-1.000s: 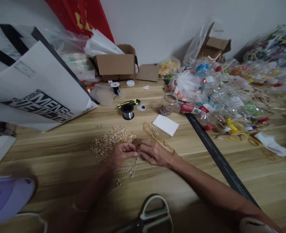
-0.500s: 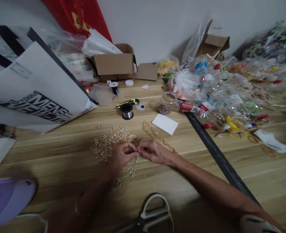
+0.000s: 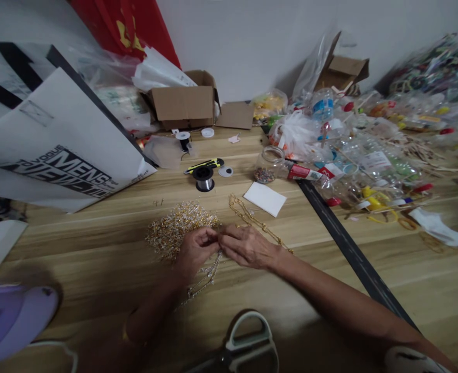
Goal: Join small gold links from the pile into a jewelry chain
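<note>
My left hand (image 3: pixel 198 249) pinches the end of a thin beaded chain (image 3: pixel 209 277) with clear and silvery beads, which trails down onto the table. My right hand (image 3: pixel 248 246) meets it fingertip to fingertip; its fingers are closed, and whatever lies between them is hidden. Just behind my left hand spreads a pile of gold and clear beads (image 3: pixel 178 223). A gold chain (image 3: pixel 258 223) rests on the wood beyond my right hand, partly under the wrist.
Past the pile stand a wire spool (image 3: pixel 203 180), a yellow cutter knife (image 3: pixel 209 165) and a bead jar (image 3: pixel 266 171). A white card (image 3: pixel 265 198) lies nearby. Scissors (image 3: pixel 250 336) are in front, a purple iron (image 3: pixel 15 321) at left, plastic bottles (image 3: pixel 353 150) at right.
My right hand has turned slightly, its back now showing more and its fingers pressed closer against my left fingertips. My left hand and the beaded chain stay nearly in place.
</note>
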### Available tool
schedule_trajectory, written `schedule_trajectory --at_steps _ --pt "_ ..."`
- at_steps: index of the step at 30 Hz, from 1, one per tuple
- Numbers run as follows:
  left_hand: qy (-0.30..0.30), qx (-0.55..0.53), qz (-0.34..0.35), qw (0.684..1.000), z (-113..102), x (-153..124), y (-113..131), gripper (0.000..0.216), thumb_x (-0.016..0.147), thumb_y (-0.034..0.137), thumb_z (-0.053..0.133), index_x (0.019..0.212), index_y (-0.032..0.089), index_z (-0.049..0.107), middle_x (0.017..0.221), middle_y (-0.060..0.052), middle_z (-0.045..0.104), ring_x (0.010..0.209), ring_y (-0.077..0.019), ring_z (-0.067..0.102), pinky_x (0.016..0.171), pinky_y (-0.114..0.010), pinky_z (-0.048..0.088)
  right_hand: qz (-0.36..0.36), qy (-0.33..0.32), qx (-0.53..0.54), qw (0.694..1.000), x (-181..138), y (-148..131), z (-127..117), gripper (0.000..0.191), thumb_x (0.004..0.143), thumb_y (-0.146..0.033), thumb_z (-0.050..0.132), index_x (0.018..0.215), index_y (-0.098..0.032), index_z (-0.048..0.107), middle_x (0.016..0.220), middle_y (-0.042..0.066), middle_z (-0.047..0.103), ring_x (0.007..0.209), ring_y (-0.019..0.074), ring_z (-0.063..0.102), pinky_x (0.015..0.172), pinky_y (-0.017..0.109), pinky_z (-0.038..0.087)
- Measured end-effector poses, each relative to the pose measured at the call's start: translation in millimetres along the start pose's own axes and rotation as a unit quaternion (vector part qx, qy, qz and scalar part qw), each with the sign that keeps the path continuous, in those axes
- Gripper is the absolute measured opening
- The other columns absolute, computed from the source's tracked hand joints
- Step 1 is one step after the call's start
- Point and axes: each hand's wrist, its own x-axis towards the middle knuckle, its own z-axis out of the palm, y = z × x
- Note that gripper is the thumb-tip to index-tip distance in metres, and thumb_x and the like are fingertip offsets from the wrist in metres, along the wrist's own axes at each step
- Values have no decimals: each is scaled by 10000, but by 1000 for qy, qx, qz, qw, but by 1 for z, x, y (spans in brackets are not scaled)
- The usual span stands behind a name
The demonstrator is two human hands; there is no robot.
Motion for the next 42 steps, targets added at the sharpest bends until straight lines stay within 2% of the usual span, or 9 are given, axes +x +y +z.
schedule_trajectory --at_steps 6,14,23,28,42 --pt "-11 15 23 1000 -2 1 -4 163 579 197 751 642 140 612 607 3 631 578 -118 578 573 -213 441 -14 18 -55 998 -2 1 3 185 949 -216 366 886 -160 531 811 60 568 672 133 529 576 248 422" --pt "-7 11 10 1000 -2 3 -1 146 575 182 739 624 142 608 594 11 652 567 -117 598 583 -214 472 3 55 -9 998 -3 2 7 147 943 -209 384 979 -145 511 812 63 581 704 142 551 576 251 429" --pt "-3 4 5 1000 -6 5 0 149 636 244 716 643 148 602 567 17 647 557 -124 613 583 -229 493 67 94 165 979 1 1 8 111 902 -200 459 992 -154 505 844 65 606 748 144 553 651 259 459" --pt "0 22 24 999 -6 5 -2 144 656 251 701 657 147 601 588 10 656 572 -133 624 588 -236 494 120 115 221 961 2 0 9 94 881 -239 527 903 -151 553 772 40 578 677 127 534 604 242 432" --pt "12 36 70 997 -4 2 -3 84 723 229 655 706 155 618 661 3 688 642 -136 655 635 -234 512 191 135 322 917 3 5 16 105 843 -229 584 782 -149 615 731 26 592 687 130 536 631 242 412"
